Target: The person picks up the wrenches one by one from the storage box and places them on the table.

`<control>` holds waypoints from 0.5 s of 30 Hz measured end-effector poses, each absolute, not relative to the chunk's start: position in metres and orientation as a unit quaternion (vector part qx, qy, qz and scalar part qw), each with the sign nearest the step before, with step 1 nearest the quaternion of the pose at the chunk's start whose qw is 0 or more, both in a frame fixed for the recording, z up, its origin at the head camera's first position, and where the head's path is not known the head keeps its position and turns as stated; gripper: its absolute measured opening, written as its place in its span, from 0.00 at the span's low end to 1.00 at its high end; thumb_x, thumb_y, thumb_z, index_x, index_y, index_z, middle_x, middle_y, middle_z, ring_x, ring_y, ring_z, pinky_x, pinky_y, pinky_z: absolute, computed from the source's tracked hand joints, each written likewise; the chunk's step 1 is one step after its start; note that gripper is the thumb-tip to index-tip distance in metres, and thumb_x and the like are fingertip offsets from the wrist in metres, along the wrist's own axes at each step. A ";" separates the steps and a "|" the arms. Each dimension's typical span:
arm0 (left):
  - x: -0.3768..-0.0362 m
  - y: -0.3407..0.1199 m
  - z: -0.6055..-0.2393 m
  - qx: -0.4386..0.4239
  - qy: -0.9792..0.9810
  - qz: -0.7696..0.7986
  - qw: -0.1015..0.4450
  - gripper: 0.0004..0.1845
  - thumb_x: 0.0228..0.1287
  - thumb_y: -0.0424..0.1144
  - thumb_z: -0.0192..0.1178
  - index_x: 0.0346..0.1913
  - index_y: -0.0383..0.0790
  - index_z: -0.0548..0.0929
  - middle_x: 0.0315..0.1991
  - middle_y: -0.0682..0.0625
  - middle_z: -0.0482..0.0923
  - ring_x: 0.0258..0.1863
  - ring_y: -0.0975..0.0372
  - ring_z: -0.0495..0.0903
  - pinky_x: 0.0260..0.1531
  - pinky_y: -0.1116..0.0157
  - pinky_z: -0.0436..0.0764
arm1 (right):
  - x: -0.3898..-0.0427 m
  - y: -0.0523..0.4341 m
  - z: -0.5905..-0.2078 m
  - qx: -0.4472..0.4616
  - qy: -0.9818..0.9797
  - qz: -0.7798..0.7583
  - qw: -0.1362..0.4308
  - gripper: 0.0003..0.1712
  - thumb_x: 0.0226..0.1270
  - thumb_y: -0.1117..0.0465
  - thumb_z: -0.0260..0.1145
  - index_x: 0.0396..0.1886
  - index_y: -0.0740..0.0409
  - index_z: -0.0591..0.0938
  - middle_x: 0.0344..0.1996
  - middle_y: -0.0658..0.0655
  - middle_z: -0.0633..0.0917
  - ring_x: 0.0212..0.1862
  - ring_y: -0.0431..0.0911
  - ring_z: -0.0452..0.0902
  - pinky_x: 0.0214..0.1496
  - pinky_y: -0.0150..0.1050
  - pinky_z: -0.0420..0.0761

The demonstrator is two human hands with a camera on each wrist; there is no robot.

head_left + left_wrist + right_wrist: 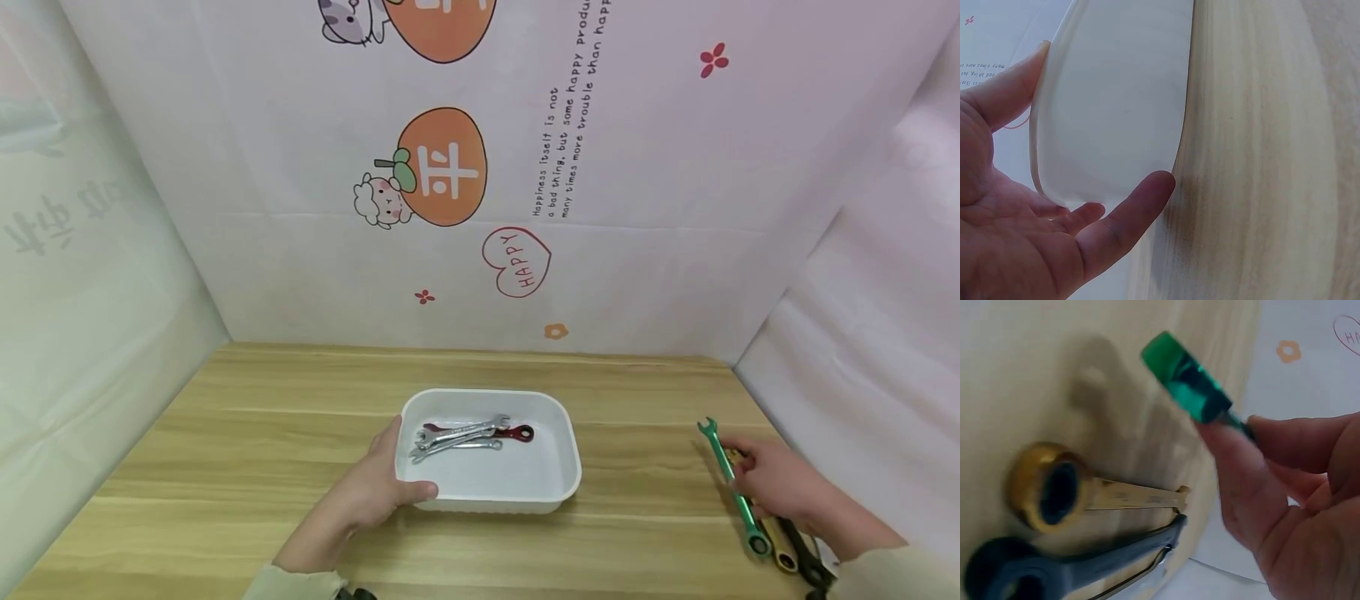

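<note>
**Green wrench in my right hand, tray off to the left**

My right hand (pixel 776 483) pinches the green wrench (pixel 731 483) at lower right, its length running top to bottom. My left hand (pixel 375 492) clasps the white tray (pixel 562 467) at centre.

Wooden desk (pixel 262 433), white cartoon backdrop (pixel 525 167) behind. Gold wrench (pixel 1085 494) and black wrench (pixel 1085 565) lying side by side at right edge.

We see a light wooden surface (pixel 262 433) boxed in by pale sheets: a back wall (pixel 675 167) printed with orange fruit cartoons (pixel 441 167), a red "HAPPY" heart (pixel 517 261) and small flowers; plain side panels (pixel 82 292).
</note>
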State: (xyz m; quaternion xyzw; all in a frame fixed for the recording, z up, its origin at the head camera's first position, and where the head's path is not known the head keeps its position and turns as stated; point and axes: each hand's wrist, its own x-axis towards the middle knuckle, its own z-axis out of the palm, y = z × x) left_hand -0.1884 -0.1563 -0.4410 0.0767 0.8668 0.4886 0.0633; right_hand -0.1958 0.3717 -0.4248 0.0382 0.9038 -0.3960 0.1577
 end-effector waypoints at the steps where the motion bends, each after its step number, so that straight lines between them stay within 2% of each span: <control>1: -0.188 -0.156 -0.441 0.077 0.867 0.488 0.063 0.63 0.45 0.41 0.80 0.79 0.34 0.48 0.72 0.30 0.56 0.60 0.42 0.68 0.60 0.40 0.64 | -0.194 0.371 -0.427 0.043 0.907 -0.387 0.160 0.39 0.64 0.75 0.56 0.74 0.76 0.54 0.34 0.61 0.75 0.21 0.45 0.65 0.22 0.40 0.74; 3: -0.189 -0.157 -0.442 0.076 0.868 0.487 0.064 0.63 0.45 0.41 0.80 0.79 0.34 0.48 0.72 0.30 0.56 0.58 0.43 0.69 0.59 0.40 0.64 | -0.191 0.370 -0.429 0.052 0.912 -0.371 0.165 0.39 0.63 0.75 0.56 0.73 0.77 0.55 0.30 0.59 0.74 0.18 0.43 0.62 0.21 0.39 0.73; 10: -0.190 -0.157 -0.443 0.075 0.871 0.482 0.067 0.63 0.46 0.42 0.79 0.79 0.34 0.47 0.72 0.31 0.55 0.60 0.42 0.68 0.60 0.40 0.64 | -0.184 0.368 -0.435 0.060 0.916 -0.357 0.176 0.39 0.59 0.75 0.57 0.70 0.81 0.57 0.29 0.58 0.78 0.16 0.41 0.64 0.21 0.40 0.76; 15: -0.188 -0.156 -0.440 0.078 0.869 0.483 0.067 0.63 0.46 0.41 0.79 0.79 0.35 0.47 0.71 0.29 0.56 0.60 0.41 0.68 0.60 0.39 0.63 | -0.181 0.369 -0.442 0.059 0.915 -0.361 0.172 0.39 0.58 0.75 0.59 0.70 0.80 0.60 0.18 0.53 0.71 0.13 0.40 0.61 0.17 0.36 0.71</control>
